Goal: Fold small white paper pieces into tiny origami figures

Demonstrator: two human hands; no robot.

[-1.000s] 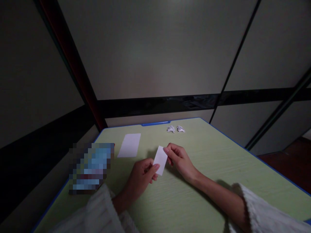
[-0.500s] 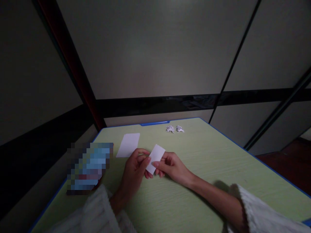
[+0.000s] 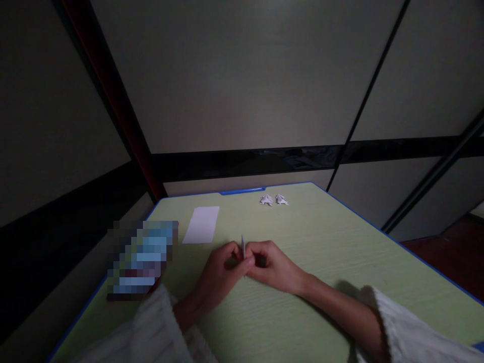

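Note:
A small folded piece of white paper (image 3: 243,246) stands edge-on between my two hands, so only a thin strip of it shows. My left hand (image 3: 224,268) pinches it from the left, its thumb reaching across the lower part. From the other side my right hand (image 3: 269,263) is closed on the same paper, fingers curled. Both hands are just above the table. Beyond my left hand lies a flat white sheet of paper (image 3: 201,225). Two small folded paper figures, the left one (image 3: 266,200) and the right one (image 3: 281,199), sit side by side near the far edge.
The light green table (image 3: 333,237) has a blue rim and a blue bar (image 3: 242,191) at its far edge. A pixelated, blurred-out flat object (image 3: 145,262) lies at the left side. Pale panels (image 3: 234,80) with a dark band rise right behind the table.
The folded paper has turned from its broad face towards me to edge-on. My hands have come closer together around it, and the view has shifted slightly.

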